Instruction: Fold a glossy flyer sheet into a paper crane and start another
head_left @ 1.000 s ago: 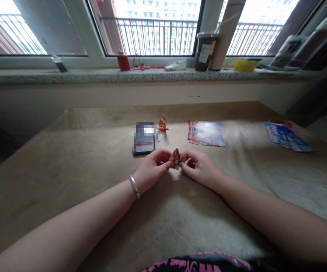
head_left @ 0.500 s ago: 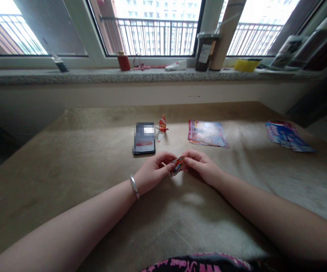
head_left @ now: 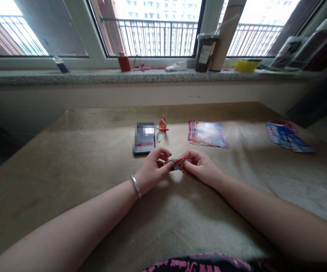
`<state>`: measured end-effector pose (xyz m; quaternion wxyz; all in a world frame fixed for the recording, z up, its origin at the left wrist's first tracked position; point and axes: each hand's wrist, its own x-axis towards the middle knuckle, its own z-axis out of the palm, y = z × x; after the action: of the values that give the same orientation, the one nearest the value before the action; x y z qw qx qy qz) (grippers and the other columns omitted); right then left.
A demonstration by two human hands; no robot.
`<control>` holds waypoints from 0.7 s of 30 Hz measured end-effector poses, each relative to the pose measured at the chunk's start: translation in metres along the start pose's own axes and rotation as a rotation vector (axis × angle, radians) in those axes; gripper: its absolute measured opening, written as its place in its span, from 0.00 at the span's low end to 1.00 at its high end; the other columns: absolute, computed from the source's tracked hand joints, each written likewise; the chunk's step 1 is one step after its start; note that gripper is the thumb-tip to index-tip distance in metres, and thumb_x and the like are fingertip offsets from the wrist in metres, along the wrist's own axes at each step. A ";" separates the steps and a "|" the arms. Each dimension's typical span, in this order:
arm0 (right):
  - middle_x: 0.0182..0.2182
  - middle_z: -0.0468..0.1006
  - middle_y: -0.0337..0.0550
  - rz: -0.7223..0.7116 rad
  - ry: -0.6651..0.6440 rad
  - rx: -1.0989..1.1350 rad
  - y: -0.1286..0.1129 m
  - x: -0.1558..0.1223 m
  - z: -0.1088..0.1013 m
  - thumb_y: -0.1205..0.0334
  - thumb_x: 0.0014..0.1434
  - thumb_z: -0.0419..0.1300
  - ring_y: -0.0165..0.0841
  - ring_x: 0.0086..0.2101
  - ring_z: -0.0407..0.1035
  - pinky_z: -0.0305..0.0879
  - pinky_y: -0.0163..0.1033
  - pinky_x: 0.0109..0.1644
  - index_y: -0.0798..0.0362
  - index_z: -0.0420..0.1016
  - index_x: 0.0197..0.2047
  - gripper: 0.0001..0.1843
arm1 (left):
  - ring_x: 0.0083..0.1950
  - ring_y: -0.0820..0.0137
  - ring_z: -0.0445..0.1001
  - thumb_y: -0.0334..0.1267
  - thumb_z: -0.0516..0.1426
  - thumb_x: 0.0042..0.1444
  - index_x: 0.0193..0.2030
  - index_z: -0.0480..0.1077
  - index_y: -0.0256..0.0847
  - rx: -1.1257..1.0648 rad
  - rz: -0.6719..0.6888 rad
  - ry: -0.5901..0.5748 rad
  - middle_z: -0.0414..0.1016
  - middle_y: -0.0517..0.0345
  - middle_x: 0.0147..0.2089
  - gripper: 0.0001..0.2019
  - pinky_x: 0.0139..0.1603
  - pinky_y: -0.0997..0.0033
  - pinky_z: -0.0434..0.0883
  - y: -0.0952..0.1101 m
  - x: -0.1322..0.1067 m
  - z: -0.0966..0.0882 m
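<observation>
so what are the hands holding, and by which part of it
A small folded printed paper, pinched near its opposite ends: the left hand at one, the right hand at the other.

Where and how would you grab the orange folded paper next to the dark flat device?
Pinch the orange folded paper lightly at its orange body, probably from the person's right: the dark flat device crowds its left, and the thin white flap pointing toward the person looks easy to bend. The right hand suits, though it's pinching a small colourful piece.
</observation>
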<state>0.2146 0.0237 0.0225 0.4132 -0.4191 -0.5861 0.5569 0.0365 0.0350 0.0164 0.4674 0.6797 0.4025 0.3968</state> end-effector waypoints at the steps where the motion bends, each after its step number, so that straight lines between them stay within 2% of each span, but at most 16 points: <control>1: 0.22 0.73 0.35 -0.009 -0.001 -0.004 0.000 0.000 0.000 0.60 0.46 0.61 0.24 0.23 0.67 0.66 0.31 0.28 0.54 0.67 0.27 0.08 | 0.33 0.76 0.67 0.38 0.58 0.49 0.33 0.62 0.38 0.055 0.041 0.034 0.64 0.57 0.40 0.09 0.29 0.78 0.67 0.001 0.000 -0.001; 3: 0.23 0.74 0.36 -0.026 -0.001 -0.013 0.000 -0.001 0.001 0.59 0.47 0.61 0.25 0.24 0.68 0.67 0.33 0.30 0.54 0.67 0.27 0.08 | 0.36 0.74 0.66 0.36 0.58 0.49 0.29 0.64 0.37 0.190 0.113 0.088 0.62 0.56 0.42 0.07 0.30 0.78 0.67 0.003 0.001 -0.003; 6: 0.24 0.74 0.37 -0.046 0.027 -0.044 0.002 0.000 0.001 0.59 0.48 0.61 0.26 0.25 0.68 0.67 0.34 0.31 0.54 0.68 0.28 0.08 | 0.35 0.73 0.65 0.34 0.57 0.50 0.29 0.66 0.38 0.312 0.142 0.079 0.62 0.57 0.36 0.03 0.31 0.76 0.67 0.005 0.001 -0.004; 8: 0.24 0.74 0.37 -0.057 0.042 -0.064 0.003 0.000 0.000 0.59 0.48 0.60 0.26 0.25 0.68 0.66 0.34 0.31 0.54 0.68 0.28 0.08 | 0.34 0.73 0.67 0.33 0.55 0.52 0.32 0.67 0.38 0.299 0.137 0.023 0.64 0.58 0.34 0.02 0.33 0.74 0.69 0.005 0.000 -0.005; 16: 0.29 0.75 0.41 -0.122 0.109 -0.147 0.007 0.001 -0.002 0.56 0.49 0.60 0.29 0.31 0.69 0.68 0.35 0.35 0.55 0.72 0.28 0.10 | 0.42 0.69 0.72 0.35 0.51 0.57 0.43 0.68 0.39 0.229 0.078 -0.103 0.73 0.54 0.42 0.09 0.46 0.68 0.69 0.004 0.000 -0.004; 19: 0.30 0.76 0.42 -0.121 0.115 -0.172 0.007 0.002 -0.003 0.55 0.49 0.60 0.30 0.32 0.70 0.69 0.35 0.35 0.55 0.73 0.28 0.10 | 0.44 0.68 0.72 0.36 0.51 0.58 0.44 0.69 0.39 0.230 0.067 -0.115 0.74 0.55 0.42 0.10 0.49 0.66 0.68 0.006 -0.001 -0.005; 21: 0.31 0.76 0.43 -0.131 0.129 -0.187 0.008 0.002 -0.003 0.55 0.50 0.60 0.31 0.33 0.70 0.69 0.36 0.35 0.54 0.73 0.28 0.10 | 0.45 0.68 0.72 0.38 0.52 0.58 0.44 0.68 0.39 0.154 0.048 -0.138 0.74 0.54 0.43 0.10 0.49 0.67 0.68 0.006 -0.002 -0.005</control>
<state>0.2176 0.0265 0.0151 0.4446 -0.4518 -0.6337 0.4434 0.0324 0.0338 0.0226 0.4309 0.7488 0.3820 0.3282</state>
